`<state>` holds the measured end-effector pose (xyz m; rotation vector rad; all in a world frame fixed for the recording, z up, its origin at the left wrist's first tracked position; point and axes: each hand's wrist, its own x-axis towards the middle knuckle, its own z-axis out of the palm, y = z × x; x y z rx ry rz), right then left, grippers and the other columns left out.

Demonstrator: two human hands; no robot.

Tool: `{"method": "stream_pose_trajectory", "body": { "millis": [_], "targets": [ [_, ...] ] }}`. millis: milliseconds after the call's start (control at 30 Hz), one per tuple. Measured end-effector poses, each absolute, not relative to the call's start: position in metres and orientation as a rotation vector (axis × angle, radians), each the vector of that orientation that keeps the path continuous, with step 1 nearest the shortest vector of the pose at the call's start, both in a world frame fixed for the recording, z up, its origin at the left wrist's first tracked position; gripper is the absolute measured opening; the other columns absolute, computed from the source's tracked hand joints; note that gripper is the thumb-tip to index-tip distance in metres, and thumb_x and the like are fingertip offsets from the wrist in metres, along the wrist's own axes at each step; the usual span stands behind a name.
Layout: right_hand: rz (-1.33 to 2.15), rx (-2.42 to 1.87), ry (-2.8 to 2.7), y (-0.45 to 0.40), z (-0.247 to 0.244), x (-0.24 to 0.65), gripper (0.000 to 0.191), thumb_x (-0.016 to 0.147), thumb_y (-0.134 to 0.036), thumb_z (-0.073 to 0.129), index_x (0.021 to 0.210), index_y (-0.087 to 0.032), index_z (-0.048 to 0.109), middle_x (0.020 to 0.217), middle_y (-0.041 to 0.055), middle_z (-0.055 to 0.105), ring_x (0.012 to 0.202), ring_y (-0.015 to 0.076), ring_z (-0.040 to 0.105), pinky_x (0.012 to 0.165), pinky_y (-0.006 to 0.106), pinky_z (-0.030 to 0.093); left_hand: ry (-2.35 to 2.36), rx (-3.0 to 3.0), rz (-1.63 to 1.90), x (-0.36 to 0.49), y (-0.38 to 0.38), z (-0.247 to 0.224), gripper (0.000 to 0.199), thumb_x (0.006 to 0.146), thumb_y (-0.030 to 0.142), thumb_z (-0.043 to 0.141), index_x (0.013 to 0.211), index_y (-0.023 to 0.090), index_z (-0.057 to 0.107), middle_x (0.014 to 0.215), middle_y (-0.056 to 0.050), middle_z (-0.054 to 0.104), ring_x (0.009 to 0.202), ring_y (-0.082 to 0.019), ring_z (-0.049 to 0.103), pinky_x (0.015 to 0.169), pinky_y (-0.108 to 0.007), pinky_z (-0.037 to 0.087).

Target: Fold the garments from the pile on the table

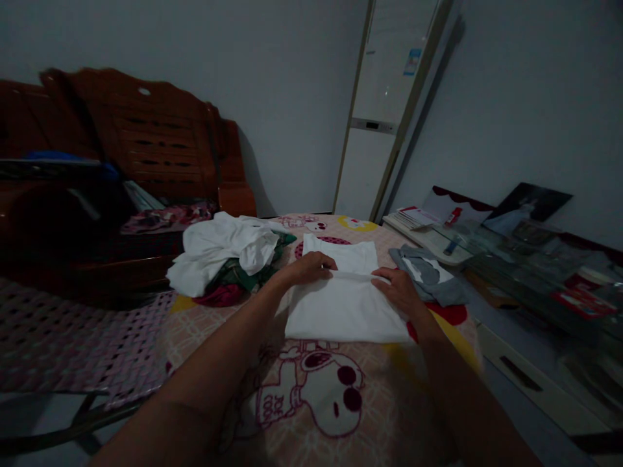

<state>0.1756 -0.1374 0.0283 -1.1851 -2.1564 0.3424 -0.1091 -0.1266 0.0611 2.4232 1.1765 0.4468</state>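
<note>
A white T-shirt point(348, 314) lies partly folded on the round, cloth-covered table point(384, 395), its near part doubled over toward the far end. My left hand point(314, 267) pinches the folded edge on its left side. On the right side, my right hand point(394, 288) grips the same edge, with fingers bent over the fabric. Beyond the fold, a narrower flat part of the shirt stretches away from me. To the left sits a loose heap of clothes, with a white garment point(224, 246) over green and dark red ones. A folded grey garment point(431, 275) rests at the right.
The tablecloth carries a cartoon dog print. At the left stand a woven-seat chair point(121, 337) and a carved wooden bench point(156, 143). A cabinet with a glass top point(516, 259) and various items runs along the right. A tall white air conditioner point(374, 123) stands behind.
</note>
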Motion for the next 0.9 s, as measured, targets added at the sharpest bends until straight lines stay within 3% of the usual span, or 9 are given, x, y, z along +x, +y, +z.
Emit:
{"method": "stream_pose_trajectory", "body": {
  "millis": [300,433,700,900],
  "targets": [
    [-0.157,-1.401,-2.266,-0.043,0.053,0.148,0.016,0.082,-0.024,0.064,0.093,-0.023,0.076,0.088,0.0065,0.076,0.083,0.0234,0.067,0.076,0.032,0.045,1.47,2.55,0.354,-0.108,-0.043,0.068,0.034,0.087,0.013,0.051,0.115,0.019,0.07,0.116,-0.007,0.071,0.105,-0.019,0.064,0.09,-0.025,0.044],
    [-0.216,-1.49,-2.302,-0.009,0.051,0.139,0.016,0.081,-0.022,0.066,0.092,-0.022,0.077,0.091,0.008,0.075,0.087,0.0247,0.066,0.077,0.033,0.045,1.497,2.56,0.312,-0.109,-0.01,0.057,0.038,0.087,0.012,0.05,0.121,0.019,0.068,0.127,-0.008,0.067,0.117,-0.02,0.06,0.098,-0.026,0.042],
    [-0.286,-1.607,-2.404,0.037,0.035,0.132,0.023,0.085,-0.025,0.059,0.101,-0.02,0.075,0.102,0.0098,0.074,0.099,0.0255,0.064,0.082,0.032,0.045,1.623,2.569,0.184,-0.103,0.039,0.041,0.042,0.089,0.013,0.047,0.125,0.025,0.064,0.129,-0.004,0.066,0.118,-0.02,0.06,0.098,-0.028,0.045],
    [-0.276,-1.775,-2.527,0.034,0.004,0.125,0.03,0.092,-0.023,0.049,0.116,-0.016,0.066,0.115,0.014,0.069,0.107,0.0261,0.06,0.09,0.036,0.044,1.804,2.556,0.197,-0.089,0.037,0.005,0.049,0.088,0.01,0.047,0.135,0.019,0.057,0.129,-0.013,0.063,0.119,-0.026,0.059,0.101,-0.038,0.045]
  ]
}}
